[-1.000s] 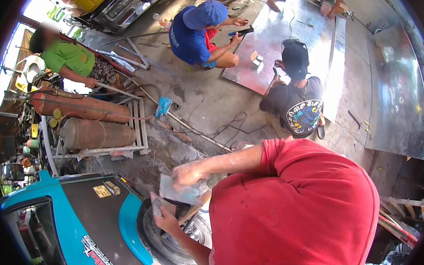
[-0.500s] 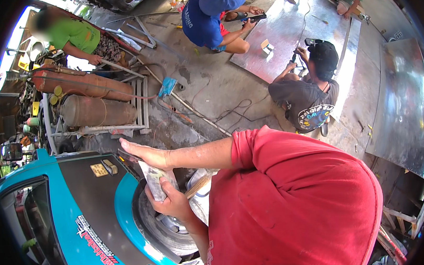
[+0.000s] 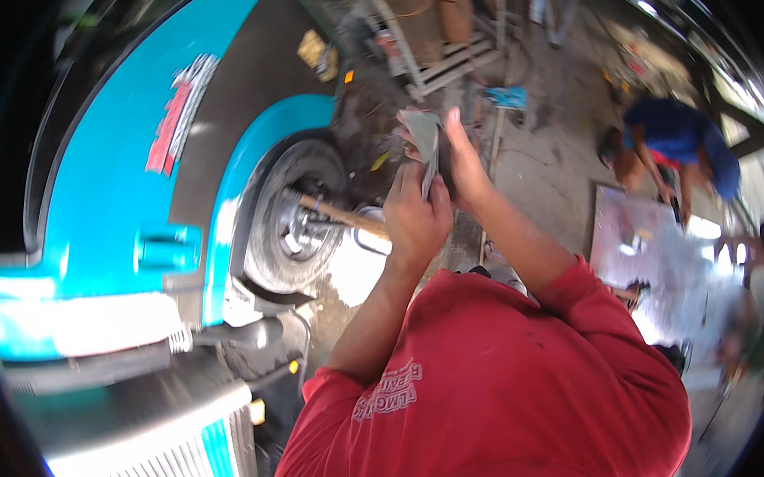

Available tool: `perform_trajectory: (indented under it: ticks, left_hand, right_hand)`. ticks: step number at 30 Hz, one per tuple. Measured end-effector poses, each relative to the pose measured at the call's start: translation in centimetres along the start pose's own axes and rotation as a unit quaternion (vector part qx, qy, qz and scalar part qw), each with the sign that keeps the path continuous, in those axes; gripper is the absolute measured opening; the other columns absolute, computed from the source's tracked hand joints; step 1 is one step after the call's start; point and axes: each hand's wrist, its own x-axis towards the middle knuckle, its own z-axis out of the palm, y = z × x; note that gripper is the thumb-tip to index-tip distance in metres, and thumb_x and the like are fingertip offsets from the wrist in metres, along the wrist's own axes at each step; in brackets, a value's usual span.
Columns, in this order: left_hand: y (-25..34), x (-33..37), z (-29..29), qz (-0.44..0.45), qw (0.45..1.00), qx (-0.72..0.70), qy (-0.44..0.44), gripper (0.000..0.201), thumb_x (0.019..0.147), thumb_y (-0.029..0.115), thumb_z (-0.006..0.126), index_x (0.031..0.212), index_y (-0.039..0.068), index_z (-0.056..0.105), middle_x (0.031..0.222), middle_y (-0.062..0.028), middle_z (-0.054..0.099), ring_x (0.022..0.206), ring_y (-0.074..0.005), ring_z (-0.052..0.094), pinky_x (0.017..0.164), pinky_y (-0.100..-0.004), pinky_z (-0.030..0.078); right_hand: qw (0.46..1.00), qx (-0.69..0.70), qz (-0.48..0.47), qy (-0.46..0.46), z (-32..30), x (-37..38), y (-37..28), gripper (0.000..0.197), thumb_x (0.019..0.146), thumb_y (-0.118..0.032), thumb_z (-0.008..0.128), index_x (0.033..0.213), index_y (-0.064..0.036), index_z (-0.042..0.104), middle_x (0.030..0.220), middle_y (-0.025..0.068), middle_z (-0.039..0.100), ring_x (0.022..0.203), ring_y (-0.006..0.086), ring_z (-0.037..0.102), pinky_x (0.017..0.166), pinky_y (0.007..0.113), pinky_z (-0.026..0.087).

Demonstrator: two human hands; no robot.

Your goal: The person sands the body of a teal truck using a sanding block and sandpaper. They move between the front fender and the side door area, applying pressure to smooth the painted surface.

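In front of my chest my left hand point(image 3: 419, 212) is closed round the lower end of a flat grey piece point(image 3: 425, 133), its thumb and fingers pinching it. My right hand point(image 3: 466, 167) is against the other side of this piece. Its thumb stands straight up, and fingertips show beyond the piece's far edge, blurred by motion. Whether the piece is one sheet or two thin ones together, I cannot tell. Left of my hands a wooden handle point(image 3: 343, 215) slants across the front of a vehicle wheel point(image 3: 297, 221). What the handle belongs to is hidden.
A teal and dark grey vehicle point(image 3: 222, 156) fills the left side. Past my hands stand a metal-framed cart point(image 3: 455, 69) and a small blue object point(image 3: 507, 97) on the concrete. At right, a person in a blue shirt point(image 3: 683, 132) bends beside a shiny metal sheet point(image 3: 651, 263).
My view has swung left, bringing the wheel and the vehicle's end into sight. My right arm, stretched across to the left before, now reaches forward, with its hand raised beside the left one.
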Motion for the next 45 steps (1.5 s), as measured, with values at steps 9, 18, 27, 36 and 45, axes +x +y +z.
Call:
perform_trajectory:
  ticks: [9, 18, 27, 36, 45]
  left_hand:
    - [-1.0, -1.3, -3.8, -0.072, 0.993, 0.018, 0.092, 0.018, 0.092, 0.004, 0.071, 0.108, 0.0, 0.064, 0.097, -0.0228, 0.066, 0.09, -0.0491, 0.068, 0.077, -0.0558, 0.054]
    - [-9.4, -3.1, -8.2, -0.17, 0.964, 0.057, 0.197, 0.02, 0.1, 0.015, 0.068, 0.109, -0.002, 0.061, 0.106, -0.0291, 0.069, 0.098, -0.0552, 0.066, 0.08, -0.0576, 0.054]
    - [-7.0, -5.4, -10.2, -0.275, 0.87, -0.374, 0.164, 0.038, 0.11, 0.023, 0.072, 0.141, 0.0, 0.071, 0.127, -0.0067, 0.079, 0.115, -0.0155, 0.071, 0.102, -0.0344, 0.057]
    - [-8.9, -6.3, -10.4, -0.347, 0.754, -0.507, 0.233, 0.028, 0.11, 0.024, 0.073, 0.128, 0.003, 0.074, 0.115, -0.0067, 0.079, 0.102, -0.0172, 0.076, 0.088, -0.0352, 0.061]
    - [-7.3, -6.2, -10.5, -0.291, 0.587, -0.747, 0.113, 0.069, 0.114, 0.063, 0.05, 0.147, 0.003, 0.062, 0.141, -0.0169, 0.068, 0.127, -0.0248, 0.068, 0.106, -0.0422, 0.056]
  right_hand:
    - [0.995, -0.017, 0.031, -0.09, 3.2, 2.8, 4.6, 0.079, 0.115, -0.051, 0.058, 0.172, -0.0019, 0.035, 0.176, 0.0086, 0.039, 0.162, 0.0214, 0.033, 0.132, 0.037, 0.024]
    - [0.954, -0.055, 0.279, -0.092, 3.1, 0.0, 5.2, 0.047, 0.107, -0.028, 0.076, 0.145, -0.0027, 0.065, 0.132, 0.0089, 0.074, 0.115, 0.0197, 0.073, 0.097, 0.037, 0.059]
    - [0.967, -0.07, 0.235, -0.067, 2.5, 2.9, 4.9, 0.037, 0.104, -0.028, 0.079, 0.13, -0.0029, 0.072, 0.119, 0.0091, 0.077, 0.099, 0.0214, 0.077, 0.087, 0.038, 0.064]
    - [0.941, -0.102, 0.303, -0.11, 0.7, 0.4, 7.1, 0.042, 0.107, -0.031, 0.075, 0.136, -0.0009, 0.07, 0.126, 0.0081, 0.075, 0.112, 0.02, 0.075, 0.096, 0.038, 0.061]
    - [0.906, -0.044, 0.334, -0.258, 2.0, -1.0, 6.8, 0.041, 0.108, -0.023, 0.069, 0.142, 0.0005, 0.067, 0.129, 0.0079, 0.075, 0.116, 0.0199, 0.073, 0.097, 0.036, 0.06]
